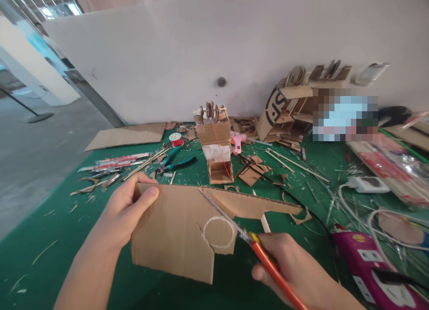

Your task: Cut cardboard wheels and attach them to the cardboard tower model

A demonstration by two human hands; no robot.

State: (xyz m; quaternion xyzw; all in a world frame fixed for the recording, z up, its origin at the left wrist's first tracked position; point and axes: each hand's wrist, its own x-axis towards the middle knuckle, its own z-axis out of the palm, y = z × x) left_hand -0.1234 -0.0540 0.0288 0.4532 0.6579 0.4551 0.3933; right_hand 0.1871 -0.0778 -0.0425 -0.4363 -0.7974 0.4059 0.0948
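Above the green surface (pixel 67 225), the cardboard sheet (pixel 167 229) has the scissors (pixel 243 232) lying across it beside the drawn circle (pixel 219 232); a blade slanting inward could nick that circle, and a slack pinch could let the sheet twist. Your left grip (pixel 129 209) clamps the upper left corner, thumb on the near face; your right grip (pixel 286 256), angled inward, wraps round the orange handle (pixel 273 270).

Green tabletop (pixel 40 274): open lane along left edge, a few thin pale scraps (pixel 45 252) lying there. Beyond the flat brown cardboard sheet (pixel 167 229), teal-handled metal pliers (pixel 184 162) and an upright brown cardboard box model (pixel 214 133) block direct passage. Right: magenta-and-white plastic power strip (pixel 372 270), white plastic charger (pixel 368 185) obstruct.
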